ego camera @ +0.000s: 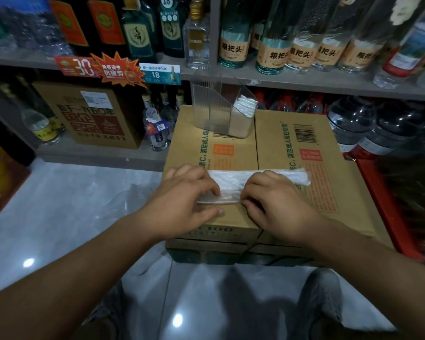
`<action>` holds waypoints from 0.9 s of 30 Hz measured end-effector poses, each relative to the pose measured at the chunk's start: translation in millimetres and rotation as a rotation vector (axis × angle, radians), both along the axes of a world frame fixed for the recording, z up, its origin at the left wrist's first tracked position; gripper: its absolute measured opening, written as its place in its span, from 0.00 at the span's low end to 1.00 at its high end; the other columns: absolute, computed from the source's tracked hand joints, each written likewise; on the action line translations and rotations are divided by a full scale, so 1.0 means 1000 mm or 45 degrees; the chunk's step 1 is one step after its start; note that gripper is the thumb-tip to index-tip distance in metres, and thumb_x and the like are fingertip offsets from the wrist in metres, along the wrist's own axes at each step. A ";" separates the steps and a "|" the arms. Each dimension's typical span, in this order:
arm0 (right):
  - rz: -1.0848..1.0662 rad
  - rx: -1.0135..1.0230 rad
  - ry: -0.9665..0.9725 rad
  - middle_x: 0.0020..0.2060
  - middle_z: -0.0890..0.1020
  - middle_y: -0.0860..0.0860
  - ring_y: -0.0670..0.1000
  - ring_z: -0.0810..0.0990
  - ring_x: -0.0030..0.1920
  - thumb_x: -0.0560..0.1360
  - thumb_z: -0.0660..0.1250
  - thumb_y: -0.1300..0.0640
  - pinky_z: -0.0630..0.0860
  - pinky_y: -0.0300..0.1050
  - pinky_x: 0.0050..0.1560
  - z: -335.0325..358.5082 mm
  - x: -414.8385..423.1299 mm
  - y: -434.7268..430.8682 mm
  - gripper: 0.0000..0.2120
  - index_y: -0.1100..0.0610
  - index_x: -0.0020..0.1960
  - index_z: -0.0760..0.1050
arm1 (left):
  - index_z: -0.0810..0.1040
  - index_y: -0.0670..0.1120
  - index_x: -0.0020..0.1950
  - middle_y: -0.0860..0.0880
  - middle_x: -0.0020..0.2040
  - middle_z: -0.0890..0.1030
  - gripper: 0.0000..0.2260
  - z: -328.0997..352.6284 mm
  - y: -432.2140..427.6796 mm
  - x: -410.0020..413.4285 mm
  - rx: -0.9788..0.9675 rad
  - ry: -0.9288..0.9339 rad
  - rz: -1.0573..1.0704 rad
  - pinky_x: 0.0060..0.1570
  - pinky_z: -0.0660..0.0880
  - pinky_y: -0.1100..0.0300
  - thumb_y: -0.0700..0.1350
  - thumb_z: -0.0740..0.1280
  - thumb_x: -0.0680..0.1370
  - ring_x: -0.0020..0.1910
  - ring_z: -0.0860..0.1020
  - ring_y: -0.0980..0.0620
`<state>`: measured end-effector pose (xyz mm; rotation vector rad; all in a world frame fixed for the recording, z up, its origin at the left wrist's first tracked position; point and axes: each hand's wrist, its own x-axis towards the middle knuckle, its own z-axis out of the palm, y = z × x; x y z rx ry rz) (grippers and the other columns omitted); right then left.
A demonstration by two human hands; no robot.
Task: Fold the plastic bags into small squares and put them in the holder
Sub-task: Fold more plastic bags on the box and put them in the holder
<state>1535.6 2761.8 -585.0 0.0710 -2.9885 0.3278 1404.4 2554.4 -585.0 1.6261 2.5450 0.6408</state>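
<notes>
A clear plastic bag (pixel 233 182), folded into a long narrow strip, lies across the top of a cardboard box (pixel 292 148). My left hand (pixel 184 192) rests on the strip's left end, fingertips curled onto it. My right hand (pixel 272 195) pinches the strip's near edge at the middle with curled fingers. The strip's right end sticks out past my right hand. At the box's far edge stands a clear ribbed plastic holder (pixel 214 111); its right compartment holds several folded white bags (pixel 245 105).
Shelves (pixel 304 79) of bottles run behind the box. Another cardboard carton (pixel 88 114) and small bottles sit on the lower left shelf. Large water jugs (pixel 368 123) stand at the right. A loose clear bag (pixel 123 195) lies on the glossy floor left of the box.
</notes>
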 end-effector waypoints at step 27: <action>-0.613 -0.384 -0.160 0.37 0.78 0.45 0.49 0.77 0.41 0.79 0.67 0.50 0.67 0.42 0.34 0.017 -0.037 0.022 0.08 0.52 0.44 0.78 | 0.74 0.51 0.45 0.54 0.37 0.78 0.10 0.007 0.005 -0.018 -0.079 -0.081 0.723 0.45 0.70 0.53 0.56 0.64 0.81 0.42 0.78 0.48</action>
